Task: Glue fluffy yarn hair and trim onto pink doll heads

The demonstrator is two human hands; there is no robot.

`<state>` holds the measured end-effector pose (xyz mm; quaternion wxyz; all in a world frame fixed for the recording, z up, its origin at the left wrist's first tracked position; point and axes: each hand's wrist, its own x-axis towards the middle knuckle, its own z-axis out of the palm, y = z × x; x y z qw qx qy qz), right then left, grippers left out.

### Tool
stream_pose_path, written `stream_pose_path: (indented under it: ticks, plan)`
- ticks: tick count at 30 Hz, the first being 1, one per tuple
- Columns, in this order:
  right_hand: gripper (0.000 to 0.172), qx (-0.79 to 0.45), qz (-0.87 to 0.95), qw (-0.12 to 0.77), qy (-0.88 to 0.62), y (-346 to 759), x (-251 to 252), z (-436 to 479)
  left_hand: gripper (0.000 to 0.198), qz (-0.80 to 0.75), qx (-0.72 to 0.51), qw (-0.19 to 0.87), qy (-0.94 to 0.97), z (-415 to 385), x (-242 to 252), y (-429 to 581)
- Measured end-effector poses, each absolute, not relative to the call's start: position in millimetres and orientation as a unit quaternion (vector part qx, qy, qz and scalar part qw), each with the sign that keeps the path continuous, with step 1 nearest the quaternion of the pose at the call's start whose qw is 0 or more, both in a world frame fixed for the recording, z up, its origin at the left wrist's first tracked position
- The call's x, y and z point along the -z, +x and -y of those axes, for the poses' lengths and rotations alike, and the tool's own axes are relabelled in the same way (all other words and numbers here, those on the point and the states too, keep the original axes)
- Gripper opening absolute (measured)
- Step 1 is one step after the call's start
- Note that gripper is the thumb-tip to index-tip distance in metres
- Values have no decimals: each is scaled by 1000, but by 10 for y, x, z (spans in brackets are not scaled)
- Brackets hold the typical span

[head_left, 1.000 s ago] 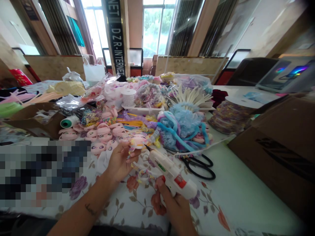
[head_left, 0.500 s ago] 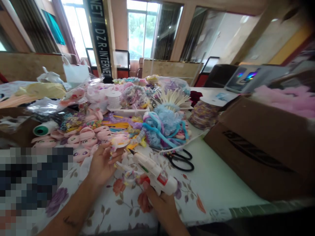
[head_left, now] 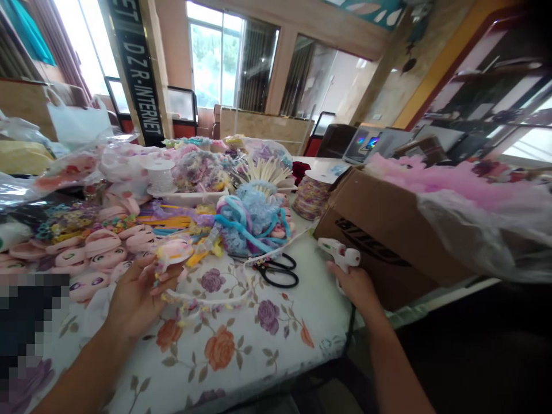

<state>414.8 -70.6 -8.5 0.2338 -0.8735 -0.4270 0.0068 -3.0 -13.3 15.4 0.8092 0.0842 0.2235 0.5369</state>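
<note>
My left hand is closed around a small pastel craft piece with yellow and pink trim; its exact kind is unclear. A whitish cord with fuzzy pastel tufts runs from beside those fingers across the flowered cloth. Off to the right, my right hand grips a white glue gun by its handle, close to the cardboard box. Between the hands lie black-handled scissors. Several pink doll heads sit left of the craft piece.
A bundle of blue and purple fluffy strips lies behind the scissors. Spools of white beads and multicoloured yarn stand farther back. Pink netting tops the box. A dark cable hangs at the table edge.
My right hand has carried the glue gun away from the craft piece, rightward to the box. My left hand still holds the piece. The view has swung right.
</note>
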Motion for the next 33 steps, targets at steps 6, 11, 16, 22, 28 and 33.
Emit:
stream_pose_path:
  ticks: [6,11,16,22,28,33]
  plan:
    - [43,-37,423,248,-871,4110,149,656,10,-229,-542,803,97,143,-154,1]
    - [41,98,380,279,-876,3788,112,1044,8,-212,-530,813,114,137,-153,45]
    - [29,-46,553,463,-692,2739,-59,1101,5,-217,-532,810,113,148,-183,79]
    - [16,-338,691,413,-488,1660,-305,472,12,-284,-556,766,158,115,-199,40]
    - [33,-495,595,488,-403,1290,-136,234,12,-252,-624,716,187,82,-195,2]
    - [26,-541,550,516,-372,1261,-36,298,18,-231,-624,714,217,54,-144,-7]
